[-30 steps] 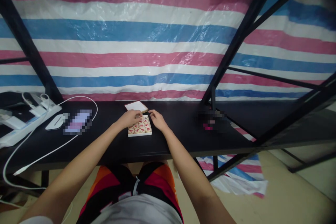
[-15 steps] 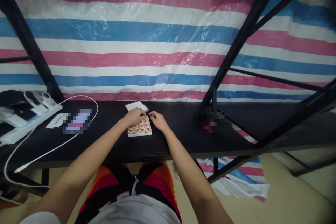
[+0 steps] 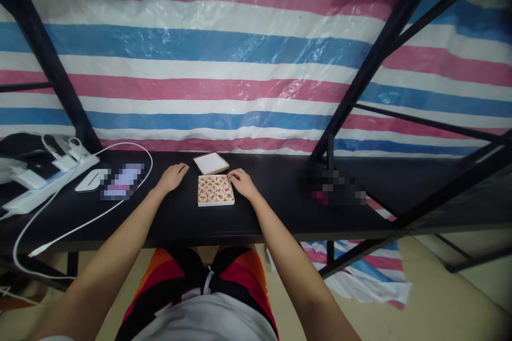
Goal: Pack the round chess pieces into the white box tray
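Observation:
A shallow white box [image 3: 216,204] lies on the black table, filled with round Chinese chess pieces [image 3: 216,189] marked in red and set in rows. Just behind it rests the box lid [image 3: 211,163], its pale inner side facing up. My left hand [image 3: 174,177] lies on the tabletop to the left of the box, apart from it, with its fingers stretched out and nothing in them. At the box's right back corner is my right hand [image 3: 242,181]; its fingertips touch or nearly touch the edge, fingers loosely bent and apart, holding nothing I can see.
On the left are a white power strip [image 3: 52,184] with plugs, a white flat device [image 3: 92,180], a blurred phone [image 3: 123,181] and a looping white cable [image 3: 76,227]. A blurred dark object [image 3: 332,189] sits right, beside black frame bars [image 3: 360,72]. Striped sheeting [image 3: 216,85] hangs behind.
My left hand has moved left, off the box, and now lies on the table, so the whole set of pieces shows. My right hand stays by the box's right corner.

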Demonstrator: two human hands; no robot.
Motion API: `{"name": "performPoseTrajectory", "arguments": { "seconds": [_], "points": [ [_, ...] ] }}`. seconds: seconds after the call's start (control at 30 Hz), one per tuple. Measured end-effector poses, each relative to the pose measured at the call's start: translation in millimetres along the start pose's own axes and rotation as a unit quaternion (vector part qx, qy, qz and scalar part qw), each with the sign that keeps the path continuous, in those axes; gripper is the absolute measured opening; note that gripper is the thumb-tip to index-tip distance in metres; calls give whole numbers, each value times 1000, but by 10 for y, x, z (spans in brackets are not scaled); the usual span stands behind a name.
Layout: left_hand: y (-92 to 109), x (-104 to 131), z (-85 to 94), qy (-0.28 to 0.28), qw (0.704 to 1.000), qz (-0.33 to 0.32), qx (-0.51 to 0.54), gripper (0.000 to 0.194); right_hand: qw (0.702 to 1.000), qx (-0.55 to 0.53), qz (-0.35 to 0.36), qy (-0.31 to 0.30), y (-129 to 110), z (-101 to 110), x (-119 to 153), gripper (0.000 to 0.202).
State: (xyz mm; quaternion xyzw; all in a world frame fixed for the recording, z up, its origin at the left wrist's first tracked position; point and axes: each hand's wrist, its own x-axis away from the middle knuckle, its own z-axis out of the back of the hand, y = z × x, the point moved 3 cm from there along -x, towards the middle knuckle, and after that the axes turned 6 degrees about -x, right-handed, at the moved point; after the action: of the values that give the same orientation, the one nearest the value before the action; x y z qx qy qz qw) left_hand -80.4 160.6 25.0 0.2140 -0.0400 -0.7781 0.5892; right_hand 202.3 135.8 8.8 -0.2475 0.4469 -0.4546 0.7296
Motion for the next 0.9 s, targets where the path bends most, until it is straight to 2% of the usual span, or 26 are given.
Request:
{"name": "performPoseTrajectory", "arguments": {
  "seconds": [0.17,0.33,0.43,0.57,0.7,0.77,0.9],
  "points": [
    [182,18,-46,-9,996,-74,-41,45,1000,-12,-1,-11,-24,-19,-4,25],
    [322,3,-139,-36,985,-101,-136,49,1000,-11,-11,-19,-30,-32,-8,28],
    [325,4,-125,-31,985,-89,-144,43,1000,-6,-16,-16,-29,-20,-6,28],
    [188,11,-31,-15,993,-35,-109,40,1000,5,-20,-1,-38,13,1,28],
    [69,21,32,-7,999,-7,-31,35,999,5,-32,11,-69,36,20,26],
    [77,24,27,0,1000,4,29,36,999,-6,-43,15,-92,38,34,26],
    [182,11,-56,-4,990,33,137,53,997,-25,-72,-10,-128,16,55,30]
  ]
}}
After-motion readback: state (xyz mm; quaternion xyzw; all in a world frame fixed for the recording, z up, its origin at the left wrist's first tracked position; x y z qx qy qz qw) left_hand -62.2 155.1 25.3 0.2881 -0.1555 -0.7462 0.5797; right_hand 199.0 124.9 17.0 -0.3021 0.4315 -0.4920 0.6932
